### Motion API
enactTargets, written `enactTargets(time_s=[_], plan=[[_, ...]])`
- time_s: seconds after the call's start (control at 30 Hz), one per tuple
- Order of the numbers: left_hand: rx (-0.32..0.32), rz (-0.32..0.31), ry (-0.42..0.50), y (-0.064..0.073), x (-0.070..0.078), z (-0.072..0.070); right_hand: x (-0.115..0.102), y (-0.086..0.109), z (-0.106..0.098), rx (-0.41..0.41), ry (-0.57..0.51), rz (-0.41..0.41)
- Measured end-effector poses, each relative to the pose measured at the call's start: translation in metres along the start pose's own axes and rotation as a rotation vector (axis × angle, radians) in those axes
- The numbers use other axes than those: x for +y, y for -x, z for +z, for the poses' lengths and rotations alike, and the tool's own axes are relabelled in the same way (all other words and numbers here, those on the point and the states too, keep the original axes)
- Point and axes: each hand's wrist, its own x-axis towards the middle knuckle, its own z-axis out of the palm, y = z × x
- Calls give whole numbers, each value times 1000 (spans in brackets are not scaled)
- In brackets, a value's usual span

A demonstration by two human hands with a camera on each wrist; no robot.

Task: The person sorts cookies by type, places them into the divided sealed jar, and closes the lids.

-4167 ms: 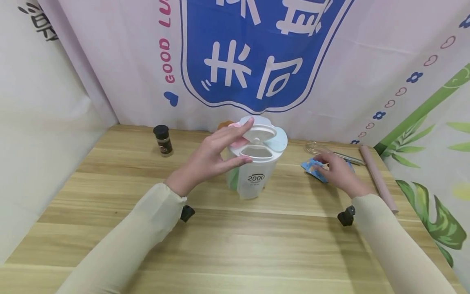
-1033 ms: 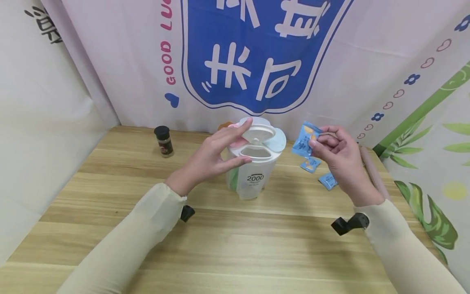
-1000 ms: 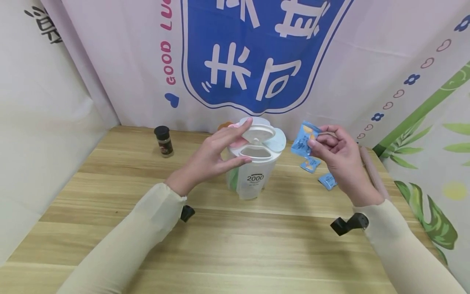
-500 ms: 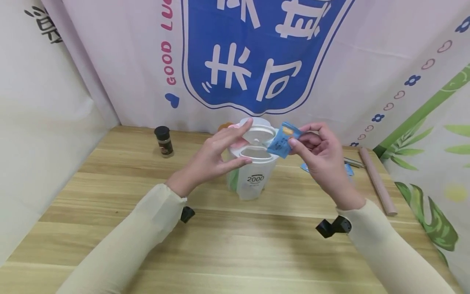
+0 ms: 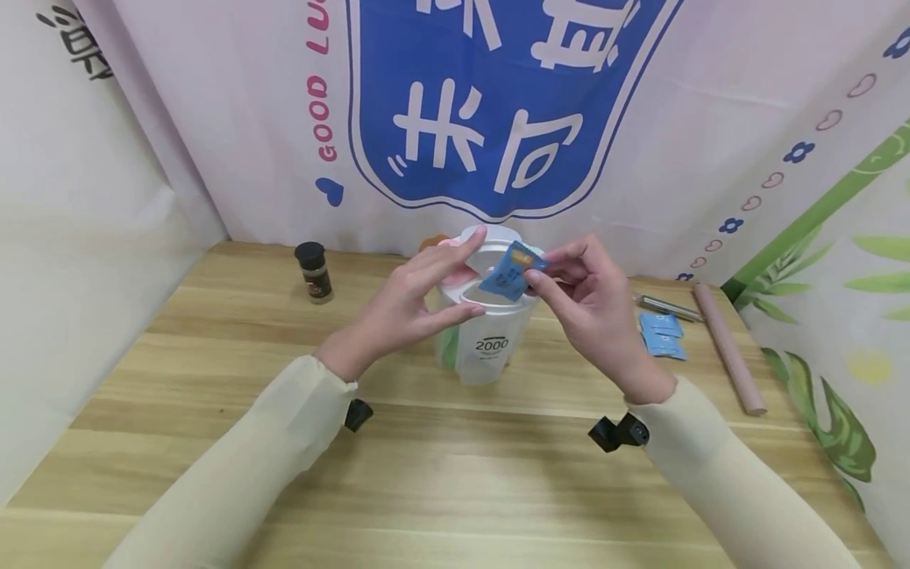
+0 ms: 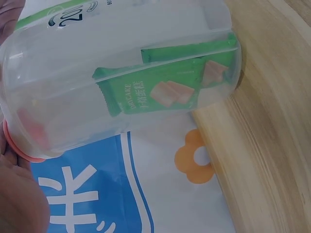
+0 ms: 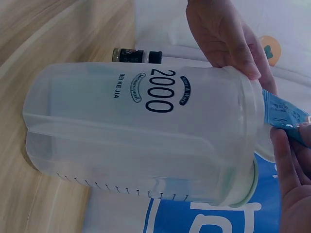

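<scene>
A clear plastic storage container (image 5: 480,356) with a compartmented flip-lid top stands upright on the table. My left hand (image 5: 398,308) holds its top, the thumb on the front rim and the fingers at a raised lid flap (image 5: 490,251). Between thumb and fingertips, my right hand (image 5: 600,320) pinches a blue snack packet (image 5: 506,273) over the front opening, tilted, its lower end at the rim. That packet partly hides the opening. Green snack packets (image 6: 165,92) marked DRYCAKE show through the container wall in the left wrist view. The front compartment (image 7: 97,92) shows nothing inside in the right wrist view.
Two blue packets (image 5: 661,333) lie on the wooden table (image 5: 455,490) at the right. Beside them are a whisk's metal handle (image 5: 668,307) and a pink rolling pin (image 5: 728,348). A black-capped seasoning bottle (image 5: 315,273) stands at the back left, before a printed curtain (image 5: 263,142).
My right hand picked up a blue packet from the table at the right, lifted it and carried it left to the container's opening. The left hand has stayed on the container.
</scene>
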Motion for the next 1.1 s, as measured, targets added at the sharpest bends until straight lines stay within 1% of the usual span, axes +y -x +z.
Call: enactTargets(time_s=[0.2, 0.53, 0.67, 0.87, 1.0, 1.1], plan=[[-11, -10, 3, -1, 0, 0, 2, 1, 3, -91, 106, -53], [9, 26, 3, -1, -1, 2, 3, 1, 3, -192, 174, -115], [7, 21, 3, -1, -2, 2, 2, 2, 1, -227, 212, -120], [4, 5, 5, 0, -1, 2, 0, 2, -2, -268, 287, -96], [1, -2, -4, 0, -1, 1, -1, 1, -3, -287, 350, -90], [4, -1, -6, 0, -1, 1, -1, 1, -3, -293, 371, -97]])
